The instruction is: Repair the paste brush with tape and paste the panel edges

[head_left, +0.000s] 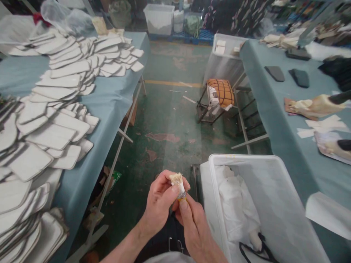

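Note:
In front of my body, low in the middle of the head view, both hands hold a small brush (177, 178). It has pale, frayed bristles pointing up, a whitish band below them and a bit of yellow lower down. My left hand (160, 201) is closed around the upper part, thumb pressed on the white band just below the bristles. My right hand (193, 217) pinches the lower, yellow part between thumb and fingers. Most of the handle is hidden by the fingers.
Stacks of white, dark-edged pads (52, 135) cover much of the left table (101, 124). A white bin (276, 186) with white cloth stands close on my right. Beyond are a stool (222, 93) and the right table (263, 87), with dark pads and apparently a co-worker's gloved hands (315, 105).

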`<state>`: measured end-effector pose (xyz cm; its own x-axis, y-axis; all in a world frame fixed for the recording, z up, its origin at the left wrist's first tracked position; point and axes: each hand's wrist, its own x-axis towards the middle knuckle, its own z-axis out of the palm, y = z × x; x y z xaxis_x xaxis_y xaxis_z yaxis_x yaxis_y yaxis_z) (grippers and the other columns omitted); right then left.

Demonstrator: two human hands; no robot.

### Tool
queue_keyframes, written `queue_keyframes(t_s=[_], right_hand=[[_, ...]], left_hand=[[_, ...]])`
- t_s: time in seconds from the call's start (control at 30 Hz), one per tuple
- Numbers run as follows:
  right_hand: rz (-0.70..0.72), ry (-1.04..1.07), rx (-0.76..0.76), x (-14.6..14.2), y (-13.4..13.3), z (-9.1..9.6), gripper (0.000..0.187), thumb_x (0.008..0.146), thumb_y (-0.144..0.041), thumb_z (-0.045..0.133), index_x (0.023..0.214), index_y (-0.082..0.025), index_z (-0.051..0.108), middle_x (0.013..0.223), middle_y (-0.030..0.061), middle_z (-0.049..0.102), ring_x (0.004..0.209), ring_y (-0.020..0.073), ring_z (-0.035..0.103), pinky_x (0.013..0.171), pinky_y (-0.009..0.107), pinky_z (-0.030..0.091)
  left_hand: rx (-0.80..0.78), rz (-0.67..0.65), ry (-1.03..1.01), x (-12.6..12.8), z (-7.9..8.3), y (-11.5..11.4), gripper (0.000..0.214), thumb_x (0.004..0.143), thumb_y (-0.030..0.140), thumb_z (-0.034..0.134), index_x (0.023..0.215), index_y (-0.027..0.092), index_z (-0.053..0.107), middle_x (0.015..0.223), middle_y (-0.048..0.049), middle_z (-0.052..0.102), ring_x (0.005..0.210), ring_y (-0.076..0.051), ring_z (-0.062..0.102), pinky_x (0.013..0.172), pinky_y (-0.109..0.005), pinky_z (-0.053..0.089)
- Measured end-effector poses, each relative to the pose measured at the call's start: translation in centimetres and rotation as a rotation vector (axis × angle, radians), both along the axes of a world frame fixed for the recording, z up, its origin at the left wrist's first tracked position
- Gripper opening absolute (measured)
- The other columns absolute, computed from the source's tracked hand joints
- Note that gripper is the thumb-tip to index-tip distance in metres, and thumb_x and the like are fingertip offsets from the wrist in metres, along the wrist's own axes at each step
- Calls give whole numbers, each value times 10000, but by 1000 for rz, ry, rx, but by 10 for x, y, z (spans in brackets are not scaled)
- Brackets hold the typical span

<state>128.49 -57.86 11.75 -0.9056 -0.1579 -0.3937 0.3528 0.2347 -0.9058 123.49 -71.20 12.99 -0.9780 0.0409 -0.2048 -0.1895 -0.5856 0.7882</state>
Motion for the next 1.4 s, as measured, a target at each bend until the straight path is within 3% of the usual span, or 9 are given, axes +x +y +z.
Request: queue_keyframes(t_s=[0.17, 0.33, 0.5, 0.67, 0.83, 0.93, 1.1, 1.23, 1.4], right_hand=[[-105, -192, -122, -31, -33, 5, 735, 945, -802, 523, 1383, -227, 659, 1244, 135, 683, 1090, 260, 667, 935, 362, 610], [-273, -280, -240, -76, -43, 15, 760, 885, -874, 530, 1169, -202, 743, 911, 73, 685, 747, 188, 613, 655, 298, 564], [-329, -225, -336, -123, -21, 8, 709, 859, -883, 563, 991, -199, 692, 810, 44, 622, 647, 146, 507, 544, 260, 449], [-97, -281, -670, -176, 20, 12, 664, 902, -868, 514, 724, -233, 439, 518, -119, 262, 419, 47, 156, 379, 198, 134], [-57, -247, -818, -204, 64, 23, 613, 986, -799, 444, 727, -245, 402, 488, -126, 248, 397, 51, 135, 364, 202, 121], [-141, -151, -686, -216, 83, 25, 607, 1005, -781, 417, 725, -243, 400, 535, -110, 253, 440, 66, 162, 396, 222, 131], [-327, 294, -215, -244, 104, 18, 616, 1077, -679, 317, 673, -224, 414, 606, -46, 384, 551, 106, 328, 511, 258, 285], [-377, 507, -81, -270, 117, 7, 564, 1121, -550, 280, 755, -215, 548, 628, -21, 519, 546, 123, 455, 540, 263, 385], [-458, 735, 87, -304, 120, 1, 529, 1123, -522, 307, 962, -217, 709, 673, 5, 591, 572, 156, 555, 572, 275, 466]], left_hand=[[-180, 5, 64, -43, 1, -28, 224, 959, 411, 735, 901, 210, 659, 863, -7, 703, 638, -87, 554, 588, -194, 465], [-313, -39, 124, -86, -7, -27, 201, 993, 387, 691, 928, 197, 684, 868, -25, 688, 734, -121, 609, 652, -217, 498], [-362, -101, 179, -133, -9, 0, 207, 1015, 388, 655, 932, 200, 684, 836, -7, 676, 715, -108, 612, 660, -202, 501], [-388, -78, 346, -181, 0, 43, 132, 1033, 331, 630, 966, 218, 645, 803, 20, 677, 703, -97, 621, 670, -188, 510], [-429, -130, 548, -221, 12, 86, 90, 1047, 249, 588, 968, 219, 618, 781, 22, 660, 693, -100, 598, 648, -193, 491], [-376, -203, 538, -238, 18, 110, 105, 1037, 267, 614, 944, 218, 610, 770, 24, 654, 692, -102, 596, 654, -199, 489], [-201, -441, 204, -261, 27, 138, 207, 986, 392, 714, 918, 213, 633, 839, 18, 690, 676, -88, 584, 696, -211, 517], [-159, -595, 211, -289, 30, 147, 201, 971, 403, 734, 943, 210, 687, 872, 3, 705, 679, -83, 582, 659, -185, 507], [-55, -786, 305, -337, 32, 151, 167, 982, 383, 720, 974, 216, 713, 808, -3, 684, 777, -134, 657, 763, -246, 557]])
